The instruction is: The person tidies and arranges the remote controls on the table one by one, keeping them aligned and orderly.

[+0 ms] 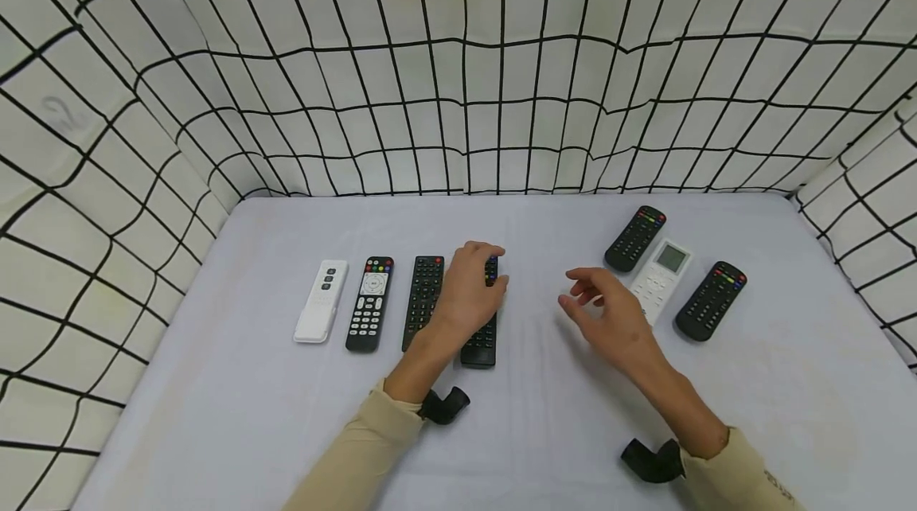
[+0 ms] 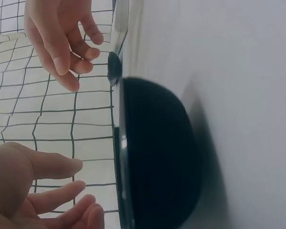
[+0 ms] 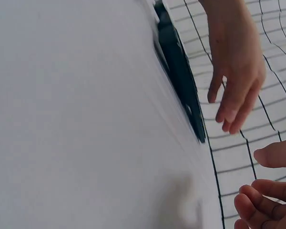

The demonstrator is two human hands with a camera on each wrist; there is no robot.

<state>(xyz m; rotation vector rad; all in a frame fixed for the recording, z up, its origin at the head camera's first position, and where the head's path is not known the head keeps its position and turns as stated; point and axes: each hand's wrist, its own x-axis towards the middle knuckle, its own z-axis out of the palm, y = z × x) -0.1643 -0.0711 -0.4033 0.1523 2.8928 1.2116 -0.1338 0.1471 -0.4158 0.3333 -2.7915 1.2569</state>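
Observation:
My left hand [image 1: 469, 292] hovers over a long black remote control [image 1: 479, 345] and hides part of it. In the left wrist view its fingers are loosely bent and apart from the dark remote end. Just left of it lies another black remote control [image 1: 426, 290], partly covered by the same hand. My right hand [image 1: 612, 324] is held above the table with relaxed fingers and nothing between them. Nearest to it is a white remote control with a small screen [image 1: 661, 276], its lower end partly hidden by the hand.
Further left lie a black remote with a grey button ring [image 1: 370, 306] and a slim white remote [image 1: 320, 302]. Two shorter black remotes [image 1: 635, 239] flank the screen remote. Black netting over white walls [image 1: 466, 105] encloses the white-covered table [image 1: 544, 431] at the back and sides.

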